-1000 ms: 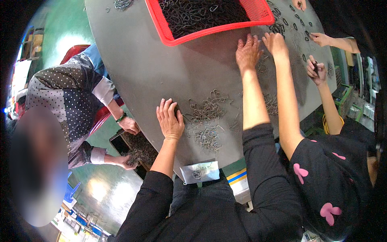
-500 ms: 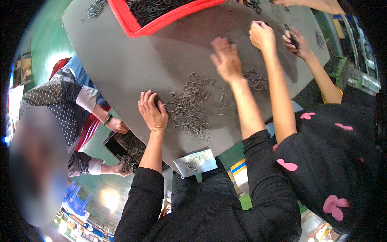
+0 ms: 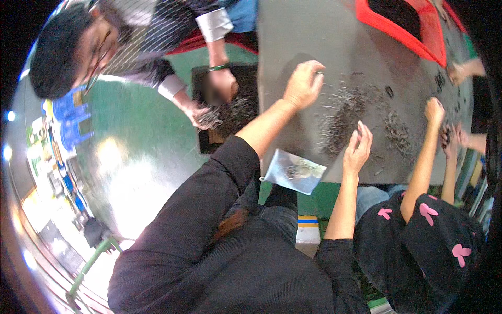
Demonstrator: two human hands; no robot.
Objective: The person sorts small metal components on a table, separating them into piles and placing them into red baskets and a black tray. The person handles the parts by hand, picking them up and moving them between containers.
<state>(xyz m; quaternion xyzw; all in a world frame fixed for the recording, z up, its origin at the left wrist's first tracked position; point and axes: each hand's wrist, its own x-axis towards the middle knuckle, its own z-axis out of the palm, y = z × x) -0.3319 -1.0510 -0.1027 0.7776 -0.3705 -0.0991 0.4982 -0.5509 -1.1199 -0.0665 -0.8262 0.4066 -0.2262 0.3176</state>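
A: Item 1, left hand [image 3: 302, 83]?
B: On the grey table [image 3: 293, 36], palm down. Fingers curled loosely together, knuckles up, tips at the left edge of the pile of small dark metal parts [image 3: 348, 112]. Whether any part is pinched: can't tell.

A: Item 2, right hand [image 3: 357, 150]?
B: Raised at the pile's near edge, fingers slightly apart and bent, thumb separate. Holds nothing visible; tips just above the parts.

A: Surroundings?
B: Red plastic basket [image 3: 418, 31] w/ dark parts, far side of table. Clear plastic bag [image 3: 294, 171] hangs at the table's near edge, btwn both forearms. Co-worker's hand [image 3: 434, 111] in a second heap to the right; black top w/ pink shapes. Another person at left, hands over a dark tray [image 3: 246, 110].
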